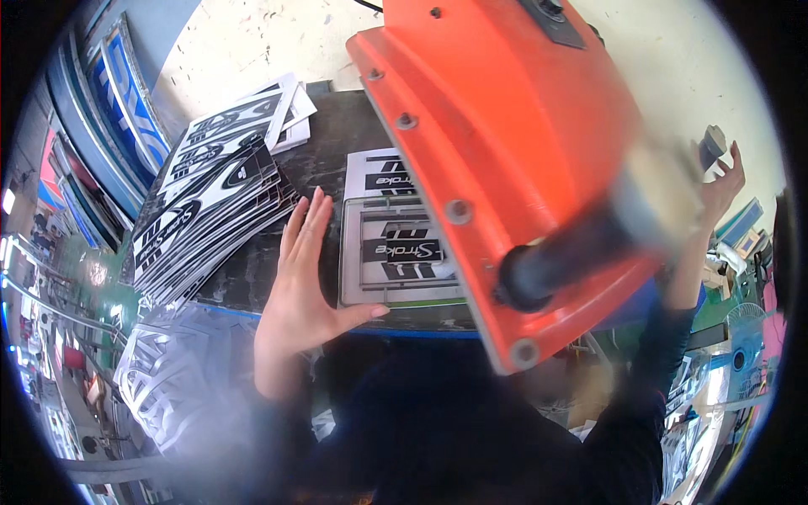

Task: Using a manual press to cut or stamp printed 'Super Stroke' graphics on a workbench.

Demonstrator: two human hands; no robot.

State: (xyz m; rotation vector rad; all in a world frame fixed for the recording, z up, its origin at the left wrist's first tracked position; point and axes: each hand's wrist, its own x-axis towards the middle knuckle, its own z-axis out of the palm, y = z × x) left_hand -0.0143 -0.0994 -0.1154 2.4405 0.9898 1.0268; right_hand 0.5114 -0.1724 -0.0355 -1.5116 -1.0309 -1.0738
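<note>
My left hand (300,282) is open, its fingers stretched up and its thumb pointing right. It is beside a clear plate with a rectangular cutting die frame (357,291), the thumb close to the plate's lower left corner. Under the plate lies a black-and-white printed sheet (358,168). Over the right part of both hangs the orange swing head (505,168) of a press, hiding some of them. From it sticks out a black handle (572,261) with a blurred pale knob. My right hand (721,192) is raised at the far right with fingers apart, next to a second dark handle (714,145).
A fanned stack of printed sheets (210,215) lies on the dark table (332,114) to the left. White cut-out scrap (172,362) is heaped below the table's left front edge. Blue-and-white panels (130,97) lean at the far left. A fan (741,360) stands at the right.
</note>
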